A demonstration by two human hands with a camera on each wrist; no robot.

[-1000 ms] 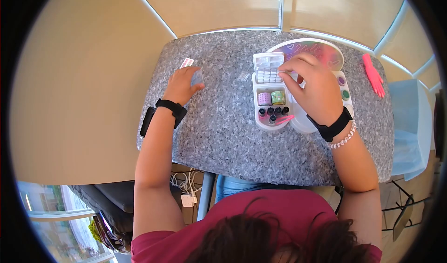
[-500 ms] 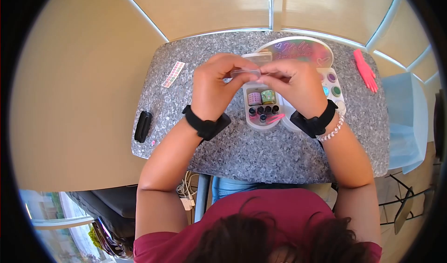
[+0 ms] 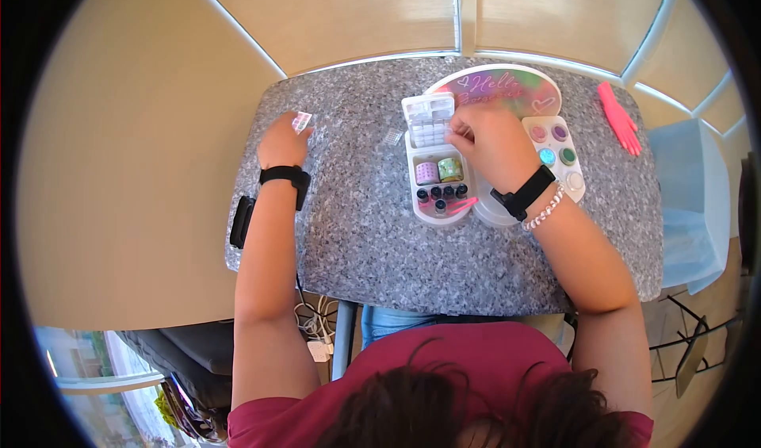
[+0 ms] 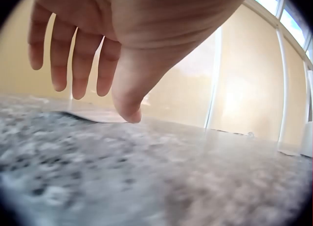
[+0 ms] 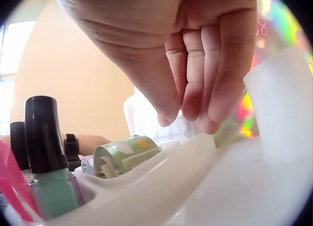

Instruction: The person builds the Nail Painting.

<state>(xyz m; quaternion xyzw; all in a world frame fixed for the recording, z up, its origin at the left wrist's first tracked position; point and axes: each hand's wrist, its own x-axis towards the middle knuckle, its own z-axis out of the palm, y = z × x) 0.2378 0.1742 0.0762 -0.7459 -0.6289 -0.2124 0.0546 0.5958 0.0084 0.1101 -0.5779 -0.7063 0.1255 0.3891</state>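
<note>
At the table's left side, my left hand [image 3: 284, 143] is over a small sheet of stickers [image 3: 302, 121]. The left wrist view shows its fingers [image 4: 83, 69] straight and spread, with the thumb tip right at the sheet's edge. My right hand [image 3: 493, 139] is beside a clear compartment box of white nail tips [image 3: 430, 133], which leans up at the back of a white nail kit tray [image 3: 414, 180]. Its fingers [image 5: 229, 89] hang relaxed over the tray, with nothing visible between them and the thumb.
The tray holds patterned tape rolls [image 3: 450, 169], dark-capped nail polish bottles [image 3: 441, 205] and pink tweezers [image 3: 463, 206]. Pots of colour [image 3: 548, 156] sit on its right. A pink hand-shaped piece [image 3: 618, 119], a small silvery sheet [image 3: 392, 136] and a black case [image 3: 242, 222] lie on the table.
My hands came together over the tray around a clear plastic piece, then parted. The left hand went back left to the sticker sheet without the piece; the right stays by the nail tip box.
</note>
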